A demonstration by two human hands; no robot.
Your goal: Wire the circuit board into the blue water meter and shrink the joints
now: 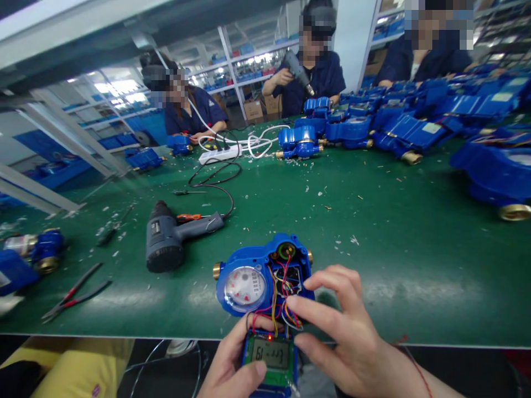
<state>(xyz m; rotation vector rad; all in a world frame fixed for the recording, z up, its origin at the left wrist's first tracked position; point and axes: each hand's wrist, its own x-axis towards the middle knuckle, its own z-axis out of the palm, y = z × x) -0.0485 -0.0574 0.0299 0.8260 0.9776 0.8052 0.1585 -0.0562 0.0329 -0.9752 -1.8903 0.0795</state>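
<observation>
A blue water meter [244, 257] with a clear round dial [245, 288] lies at the green table's front edge. Its side compartment stands open, and red, yellow and black wires [285, 282] show inside. These wires run down to a blue-cased display board [269, 356] with a lit red light and digits on its screen. My left hand [236, 359] is closed around that board, thumb over the screen's lower part. Over the compartment's right side, my right hand [340, 326] has its fingers spread, the index fingertip at the wires; nothing is gripped in it.
A heat gun [166, 237] lies left of the meter, near an orange-handled screwdriver [188, 218]. Pliers [72, 296] rest at the front left. A power strip [219, 155] sits farther back. Many blue meters [398, 130] crowd the right; a co-worker [319, 72] holds another heat gun [299, 72].
</observation>
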